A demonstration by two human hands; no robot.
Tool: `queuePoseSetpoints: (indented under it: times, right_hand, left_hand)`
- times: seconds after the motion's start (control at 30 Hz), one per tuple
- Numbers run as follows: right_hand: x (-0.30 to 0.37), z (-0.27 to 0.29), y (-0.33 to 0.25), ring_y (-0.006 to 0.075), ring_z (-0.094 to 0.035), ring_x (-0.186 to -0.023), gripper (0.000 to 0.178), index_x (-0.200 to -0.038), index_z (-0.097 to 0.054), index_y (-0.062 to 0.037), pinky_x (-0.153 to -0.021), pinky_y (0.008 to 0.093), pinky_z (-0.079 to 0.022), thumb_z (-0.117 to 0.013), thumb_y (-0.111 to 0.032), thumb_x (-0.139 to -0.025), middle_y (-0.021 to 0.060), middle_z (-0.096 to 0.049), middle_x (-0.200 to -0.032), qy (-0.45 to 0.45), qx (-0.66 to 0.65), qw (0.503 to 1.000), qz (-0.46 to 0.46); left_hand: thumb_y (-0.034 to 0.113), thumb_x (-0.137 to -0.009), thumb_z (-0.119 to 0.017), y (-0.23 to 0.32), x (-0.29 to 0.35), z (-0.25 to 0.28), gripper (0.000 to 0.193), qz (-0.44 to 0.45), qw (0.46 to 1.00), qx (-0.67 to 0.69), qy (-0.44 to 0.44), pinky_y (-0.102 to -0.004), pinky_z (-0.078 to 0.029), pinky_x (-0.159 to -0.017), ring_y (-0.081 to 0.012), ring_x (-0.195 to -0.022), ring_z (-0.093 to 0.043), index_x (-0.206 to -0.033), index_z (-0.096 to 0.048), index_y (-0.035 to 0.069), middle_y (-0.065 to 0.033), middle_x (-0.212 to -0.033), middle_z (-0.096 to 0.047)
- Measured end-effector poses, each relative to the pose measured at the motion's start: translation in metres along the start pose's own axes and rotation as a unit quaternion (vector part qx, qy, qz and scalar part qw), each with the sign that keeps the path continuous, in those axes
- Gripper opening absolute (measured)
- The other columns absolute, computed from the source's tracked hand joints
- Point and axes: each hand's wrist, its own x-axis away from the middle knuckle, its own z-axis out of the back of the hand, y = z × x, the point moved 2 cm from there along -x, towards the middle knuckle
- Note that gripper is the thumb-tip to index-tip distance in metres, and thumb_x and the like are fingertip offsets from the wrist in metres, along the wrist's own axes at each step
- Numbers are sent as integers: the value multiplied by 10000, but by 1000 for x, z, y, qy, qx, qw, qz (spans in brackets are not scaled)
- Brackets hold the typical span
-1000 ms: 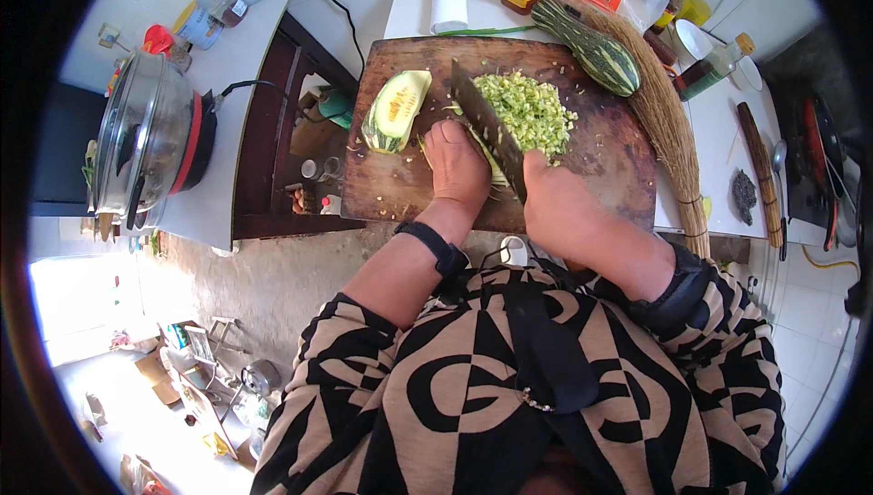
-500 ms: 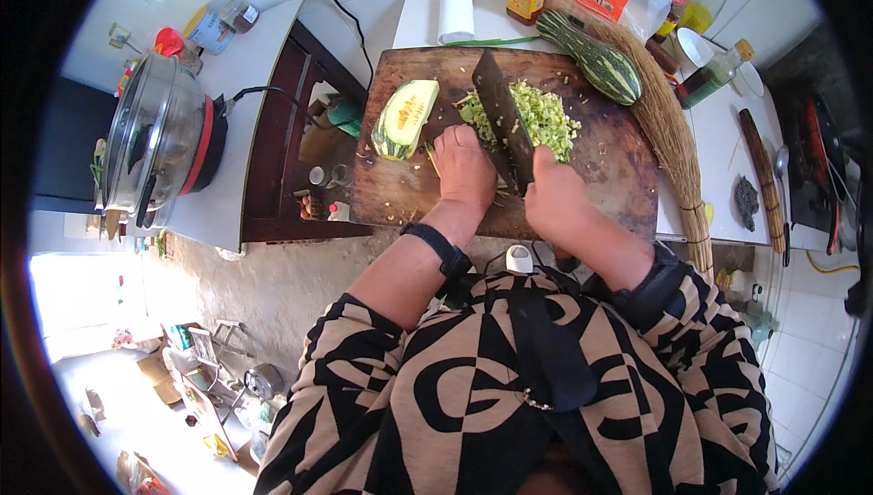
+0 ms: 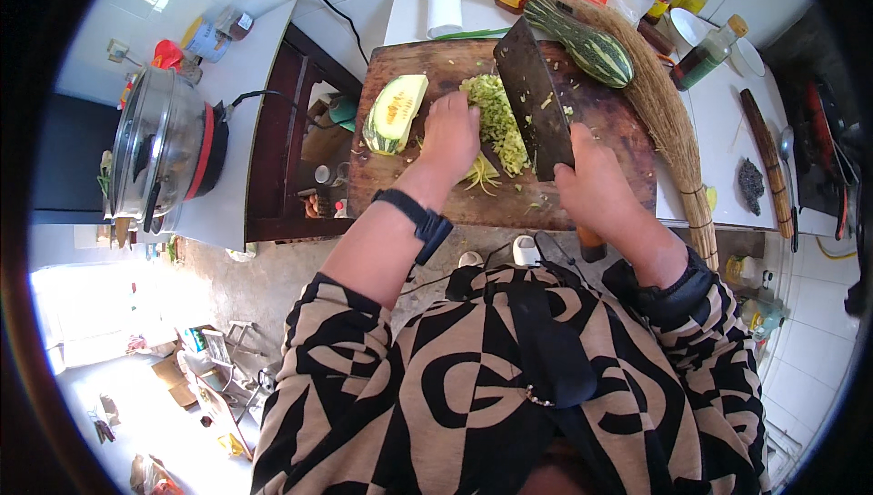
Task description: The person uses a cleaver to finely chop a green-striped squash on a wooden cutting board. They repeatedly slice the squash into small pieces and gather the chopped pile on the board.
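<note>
Pot: a round vessel with a clear glass body and red band (image 3: 156, 150) is seen well to the left of the left hand.
Cut squash: a pale-fleshed piece with striped green rind (image 3: 394, 118) is set just left of the left hand, on a brown, dark-stained wooden board (image 3: 400, 195).
Left hand: the left hand (image 3: 452, 134) is laid with bent fingers at the heap's left edge; whether anything is gripped cannot be told.
Strips: thin yellow-green shreds (image 3: 481, 172) are spread just right of the left wrist.
Heap: finely chopped pale-green pieces (image 3: 497, 122) are gathered between the hands.
Cleaver: a broad, dark metal blade (image 3: 532, 86), flecked with bits, is held tilted along the heap's right edge.
Whole squash: a striped dark-green fruit (image 3: 587, 42) is placed beyond the right hand.
Right hand: the right hand (image 3: 596, 172) is closed around the cleaver's near end.
</note>
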Motion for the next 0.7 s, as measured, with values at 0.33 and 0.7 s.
queuePoseSetpoints:
  times: [0.33, 0.7]
  right_hand:
    - [2, 2, -3, 495, -572, -798, 320, -1065, -417, 84, -751, 522, -461, -529, -28, -787, 329, -590, -797, -1, -4, 1000, 30]
    - [3, 2, -8, 486, -578, -787, 327, -1074, -422, 85, -734, 523, -465, -523, -25, -784, 323, -590, -779, -13, 24, 999, 41]
  left_hand:
    - [320, -786, -681, 15, 63, 6, 859, -80, 994, -52, -52, -444, -249, -1074, -394, -1271, -293, -1385, -207, -75, -234, -1376, -304]
    - [265, -828, -634, 42, 52, -21, 785, 96, 993, -52, -48, -424, -267, -1044, -322, -1259, -303, -1433, -193, 31, -126, -1407, -283]
